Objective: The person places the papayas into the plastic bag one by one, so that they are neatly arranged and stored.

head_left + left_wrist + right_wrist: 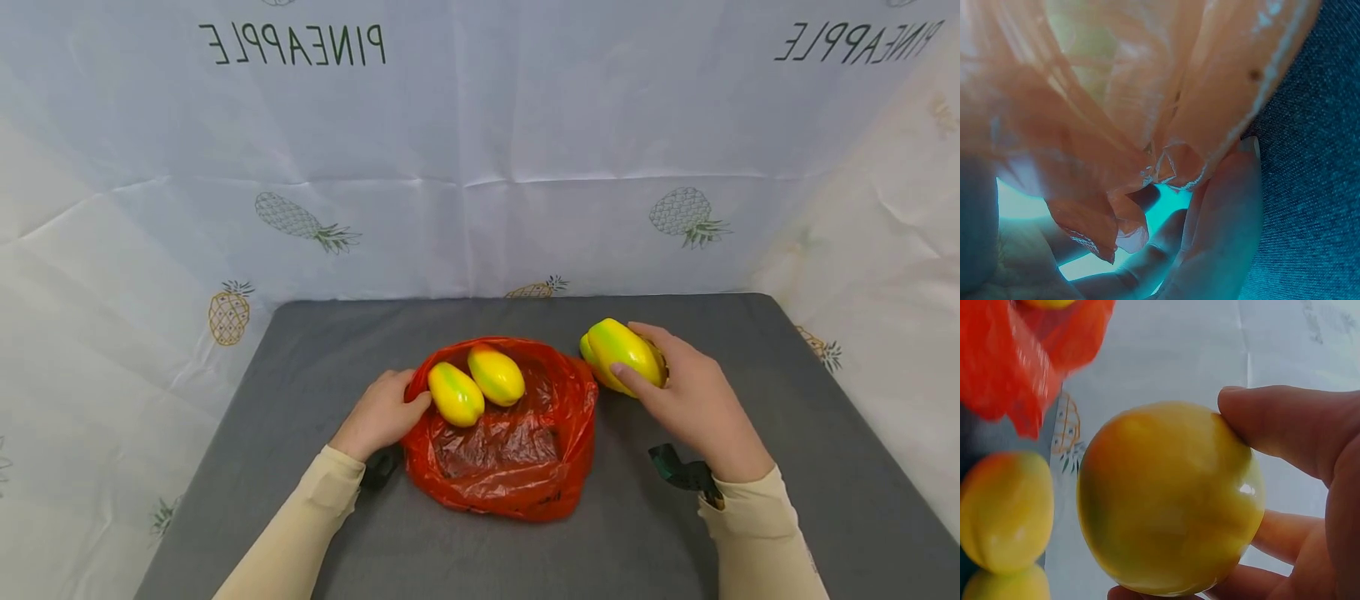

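A red plastic bag [498, 492] lies with its mouth spread wide, and two yellow-green mangoes [456, 394] are inside toward its far left. My left hand [381, 414] grips the left rim of the bag; its fingers show around the thin film [1166, 169] in the left wrist view. To the right of the bag, my right hand [693, 400] holds a mango [1169, 500] between thumb and fingers. Beside it in the right wrist view are two more mangoes [1007, 512], largely hidden in the head view.
A dark grey cloth-covered table [337, 333] carries everything. White fabric [465, 125] printed with pineapples hangs behind it and along both sides. Dark wrist-camera mounts [678, 471] sit under the wrists, close to the tabletop.
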Action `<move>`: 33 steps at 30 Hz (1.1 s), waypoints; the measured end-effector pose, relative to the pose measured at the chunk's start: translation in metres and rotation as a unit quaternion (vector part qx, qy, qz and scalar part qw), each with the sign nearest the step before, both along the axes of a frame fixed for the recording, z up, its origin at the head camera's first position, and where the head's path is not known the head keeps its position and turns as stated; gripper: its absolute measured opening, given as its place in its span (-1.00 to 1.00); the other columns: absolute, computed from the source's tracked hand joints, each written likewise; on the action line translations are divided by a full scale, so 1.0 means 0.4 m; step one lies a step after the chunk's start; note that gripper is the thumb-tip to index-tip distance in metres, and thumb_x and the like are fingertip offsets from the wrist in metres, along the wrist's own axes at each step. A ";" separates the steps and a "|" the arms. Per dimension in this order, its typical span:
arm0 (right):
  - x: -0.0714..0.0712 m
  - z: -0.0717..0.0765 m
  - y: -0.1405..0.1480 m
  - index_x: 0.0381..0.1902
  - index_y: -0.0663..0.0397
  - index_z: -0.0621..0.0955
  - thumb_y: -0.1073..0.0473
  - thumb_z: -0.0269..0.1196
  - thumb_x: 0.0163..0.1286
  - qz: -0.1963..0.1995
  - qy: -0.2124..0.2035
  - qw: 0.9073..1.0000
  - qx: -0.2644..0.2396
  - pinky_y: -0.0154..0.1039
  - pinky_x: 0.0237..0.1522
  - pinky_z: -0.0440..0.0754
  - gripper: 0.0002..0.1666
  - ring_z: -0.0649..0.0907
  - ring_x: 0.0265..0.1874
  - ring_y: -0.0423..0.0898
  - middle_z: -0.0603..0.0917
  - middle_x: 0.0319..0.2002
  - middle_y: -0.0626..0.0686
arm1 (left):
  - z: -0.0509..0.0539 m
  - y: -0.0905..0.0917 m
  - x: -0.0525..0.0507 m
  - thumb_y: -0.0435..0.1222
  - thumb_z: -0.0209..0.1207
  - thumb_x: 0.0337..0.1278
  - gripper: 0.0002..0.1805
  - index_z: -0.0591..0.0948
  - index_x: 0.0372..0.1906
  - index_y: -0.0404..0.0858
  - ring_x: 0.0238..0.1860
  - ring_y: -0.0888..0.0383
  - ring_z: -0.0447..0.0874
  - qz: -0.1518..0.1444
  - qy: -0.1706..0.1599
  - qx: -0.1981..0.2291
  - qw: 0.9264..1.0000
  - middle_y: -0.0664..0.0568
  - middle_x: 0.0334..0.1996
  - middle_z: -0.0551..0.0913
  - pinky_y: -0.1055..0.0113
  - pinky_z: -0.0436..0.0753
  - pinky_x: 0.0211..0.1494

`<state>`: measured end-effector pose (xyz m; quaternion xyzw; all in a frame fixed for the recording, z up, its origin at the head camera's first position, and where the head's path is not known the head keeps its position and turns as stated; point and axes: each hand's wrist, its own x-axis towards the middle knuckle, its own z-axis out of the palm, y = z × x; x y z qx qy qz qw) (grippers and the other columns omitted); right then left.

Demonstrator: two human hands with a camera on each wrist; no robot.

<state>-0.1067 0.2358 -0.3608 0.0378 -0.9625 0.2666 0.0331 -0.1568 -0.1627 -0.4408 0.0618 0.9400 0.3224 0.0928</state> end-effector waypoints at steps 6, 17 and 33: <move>0.000 -0.002 -0.058 0.61 0.00 0.41 -0.29 0.33 0.53 0.040 0.002 0.999 -0.011 0.03 -0.09 0.71 -0.12 0.65 -0.03 0.09 0.68 0.28 0.18 | 0.000 -0.009 0.001 -0.10 0.20 0.48 -0.63 0.71 0.16 -0.24 -0.22 0.01 0.56 -0.004 0.003 -0.002 1.000 -0.13 -0.14 0.64 0.26 0.60 -0.29; 0.006 -0.029 -0.133 0.59 -0.06 0.44 -0.25 0.34 0.53 0.084 0.007 0.996 -0.024 0.13 0.09 0.73 -0.18 0.72 0.13 0.09 0.64 0.42 0.11 | -0.001 -0.011 -0.002 -0.07 0.21 0.48 -0.64 0.71 0.13 -0.21 -0.17 0.00 0.57 0.003 0.001 -0.006 1.000 -0.13 -0.09 0.65 0.25 0.60 -0.26; 0.014 -0.052 -0.283 0.56 -0.12 0.49 -0.24 0.41 0.47 0.155 0.016 0.987 -0.029 0.03 0.20 0.72 -0.18 0.70 0.18 -0.06 0.63 0.43 -0.06 | -0.002 -0.006 0.002 -0.07 0.19 0.50 -0.57 0.69 0.25 -0.22 -0.16 0.01 0.59 0.001 -0.007 0.002 1.000 -0.15 -0.01 0.65 0.26 0.64 -0.25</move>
